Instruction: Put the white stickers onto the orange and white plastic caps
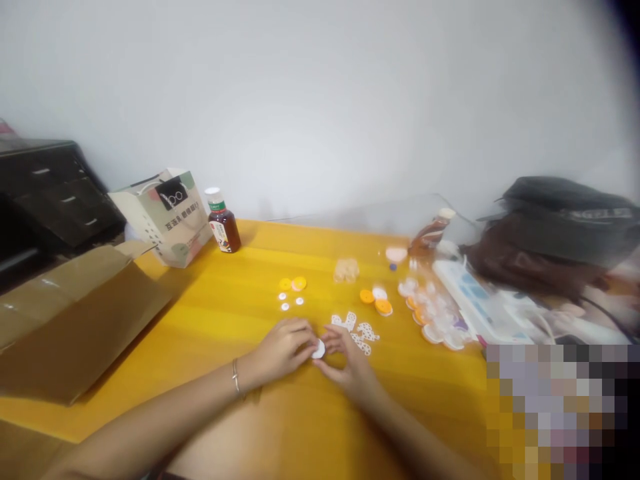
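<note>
Between my two hands is a small white disc point(319, 349), held just above the yellow table point(240, 387). My left hand point(285, 350), with a bracelet at the wrist, has its fingertips closed on the disc's left side. From the right, my right hand point(350, 360) curves thumb and fingers around the other edge. Beyond my right fingers lie white lattice cut-outs point(367, 331). Farther off on the left are small white discs point(285, 307) and yellow discs point(299, 283). Orange discs point(383, 307) lie to the right with a white one.
An open cardboard box point(85, 320) occupies the left side. Behind it stand a paper bag point(180, 220) and a dark drink bottle point(225, 230). Several clear-and-orange round pieces point(435, 313), a white-blue box point(465, 293) and a dark bag point(550, 233) sit at right.
</note>
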### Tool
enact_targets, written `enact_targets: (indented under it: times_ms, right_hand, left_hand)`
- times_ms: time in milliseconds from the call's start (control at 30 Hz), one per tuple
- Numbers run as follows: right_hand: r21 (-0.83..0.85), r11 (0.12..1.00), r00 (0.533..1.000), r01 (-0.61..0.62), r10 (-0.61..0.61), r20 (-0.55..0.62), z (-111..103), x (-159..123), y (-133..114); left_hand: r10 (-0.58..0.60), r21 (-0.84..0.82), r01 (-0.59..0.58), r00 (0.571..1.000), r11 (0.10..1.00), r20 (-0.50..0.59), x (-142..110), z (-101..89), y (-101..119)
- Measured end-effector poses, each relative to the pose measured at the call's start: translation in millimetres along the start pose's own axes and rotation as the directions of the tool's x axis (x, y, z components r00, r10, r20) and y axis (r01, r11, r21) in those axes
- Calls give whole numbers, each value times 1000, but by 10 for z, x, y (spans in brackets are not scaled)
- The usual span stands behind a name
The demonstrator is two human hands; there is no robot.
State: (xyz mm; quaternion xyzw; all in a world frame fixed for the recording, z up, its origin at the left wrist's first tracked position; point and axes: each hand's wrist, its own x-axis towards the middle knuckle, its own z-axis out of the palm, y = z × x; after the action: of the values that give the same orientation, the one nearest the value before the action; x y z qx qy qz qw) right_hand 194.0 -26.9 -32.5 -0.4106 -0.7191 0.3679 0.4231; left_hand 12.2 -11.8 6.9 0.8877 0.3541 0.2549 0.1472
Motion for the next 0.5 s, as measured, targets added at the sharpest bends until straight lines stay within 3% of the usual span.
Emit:
enact_targets:
  times_ms: [200, 367, 500]
  right_hand:
    - [430, 873, 970, -228, 165, 178, -38, 23, -82]
    - [491, 838, 971, -236, 213, 104, -85, 49, -103]
    - [487, 836, 965, -251, 256, 58, -89, 45, -102]
  left_hand:
    - [-6, -1, 6, 1000, 1000, 1, 89, -65, 107]
    - [20, 23, -21, 1000, 1000, 24, 237, -179, 196]
    - [5, -9, -4, 999, 1000, 39, 559, -257, 162]
